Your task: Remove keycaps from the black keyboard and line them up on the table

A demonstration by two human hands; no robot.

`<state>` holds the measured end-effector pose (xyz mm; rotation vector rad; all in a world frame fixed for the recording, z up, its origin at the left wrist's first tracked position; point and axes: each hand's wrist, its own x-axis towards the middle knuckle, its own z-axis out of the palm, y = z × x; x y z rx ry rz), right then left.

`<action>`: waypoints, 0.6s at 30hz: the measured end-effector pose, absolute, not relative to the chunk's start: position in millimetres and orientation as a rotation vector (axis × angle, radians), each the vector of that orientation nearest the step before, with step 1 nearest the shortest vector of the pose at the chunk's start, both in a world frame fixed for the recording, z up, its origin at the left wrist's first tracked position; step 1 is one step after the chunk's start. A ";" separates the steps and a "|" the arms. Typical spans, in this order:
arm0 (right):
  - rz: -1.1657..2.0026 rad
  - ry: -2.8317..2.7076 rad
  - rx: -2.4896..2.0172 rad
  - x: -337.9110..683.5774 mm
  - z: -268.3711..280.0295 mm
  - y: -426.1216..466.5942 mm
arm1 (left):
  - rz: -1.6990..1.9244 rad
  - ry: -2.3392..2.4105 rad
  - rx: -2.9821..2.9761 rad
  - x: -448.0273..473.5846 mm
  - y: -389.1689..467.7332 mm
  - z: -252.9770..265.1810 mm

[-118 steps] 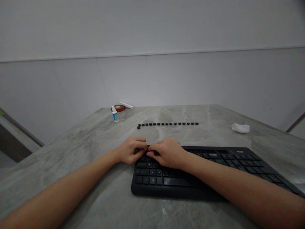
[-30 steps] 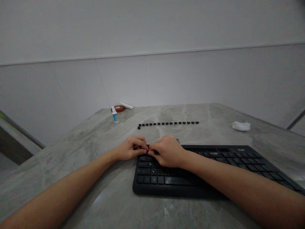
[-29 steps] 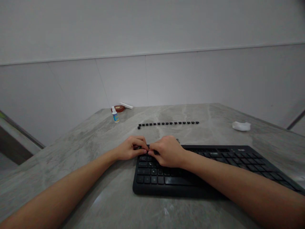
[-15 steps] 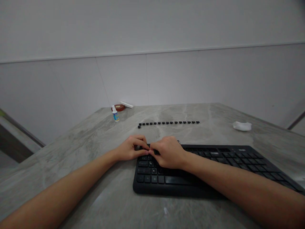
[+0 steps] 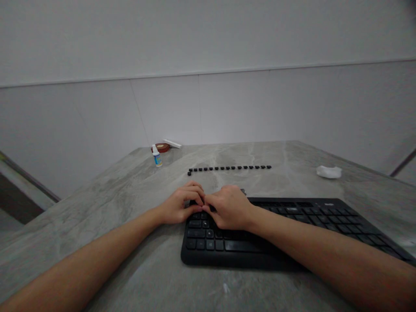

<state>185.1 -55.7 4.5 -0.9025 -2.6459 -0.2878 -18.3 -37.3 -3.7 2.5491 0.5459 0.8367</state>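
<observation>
A black computer keyboard (image 5: 247, 246) lies in front of me, its upper left part covered by my hands. My left hand (image 5: 182, 203) is closed in a pinch over the upper left keys. Right beside it, my right hand (image 5: 229, 208) pinches at the same place, its fingertips meeting those of the left. What sits between the fingertips is hidden. Below the hands, a couple of key positions show round light marks where keycaps are off. Beyond the keyboard, several black keycaps (image 5: 227, 168) stand in a row, with one keycap (image 5: 189, 173) just in front of the row's left end.
A small white bottle with a blue label (image 5: 157, 157) stands at the back left, near a reddish-brown round object (image 5: 162, 147) and a white flat piece (image 5: 172, 143). A crumpled white item (image 5: 329, 172) lies at the right. All rest on a grey marbled table (image 5: 136, 182) against a wall.
Both hands stay at the same spot on the keyboard. The left hand's fingers have shifted slightly, and the view has moved a little.
</observation>
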 end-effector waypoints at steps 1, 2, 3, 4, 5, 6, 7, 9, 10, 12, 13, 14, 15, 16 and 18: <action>-0.292 -2.654 -0.893 185.2 4.7 -55.0 | 0.830 0.541 2.540 -17.6 -37.5 -3.2; -0.296 -2.659 -0.885 185.3 4.8 -54.3 | 0.826 0.539 2.529 -17.0 -37.4 -2.8; -0.299 -2.662 -0.878 185.4 4.7 -53.5 | 0.823 0.541 2.519 -16.6 -37.2 -2.6; -0.299 -2.662 -0.875 185.5 4.5 -52.8 | 0.823 0.545 2.509 -16.4 -36.7 -2.5; -0.297 -2.661 -0.877 185.6 4.2 -52.2 | 0.821 0.549 2.498 -16.3 -36.2 -2.7; -0.294 -2.659 -0.880 185.7 3.9 -51.8 | 0.819 0.554 2.488 -16.4 -35.5 -2.9; -0.293 -2.656 -0.887 185.8 3.6 -51.6 | 0.814 0.560 2.479 -16.7 -34.8 -3.3; -0.292 -2.650 -0.893 186.1 3.1 -51.5 | 0.799 0.579 2.465 -17.5 -33.5 -4.4; -0.295 -2.646 -0.891 186.3 3.0 -51.5 | 0.794 0.587 2.460 -18.0 -32.9 -4.9; -0.304 -2.640 -0.877 186.7 2.8 -51.0 | 0.786 0.593 2.455 -18.8 -31.8 -5.6; -0.308 -2.640 -0.865 187.0 2.7 -50.4 | 0.776 0.591 2.453 -19.1 -31.3 -5.7; -0.309 -2.644 -0.853 187.3 2.6 -49.6 | 0.765 0.586 2.450 -19.3 -30.8 -5.6; -0.308 -2.647 -0.842 187.6 2.4 -48.6 | 0.751 0.582 2.446 -19.3 -30.3 -5.4; -0.303 -2.652 -0.828 187.8 2.1 -47.5 | 0.740 0.580 2.438 -19.3 -29.8 -5.2; -0.292 -2.660 -0.812 188.2 1.7 -45.5 | 0.728 0.582 2.422 -19.0 -29.2 -4.7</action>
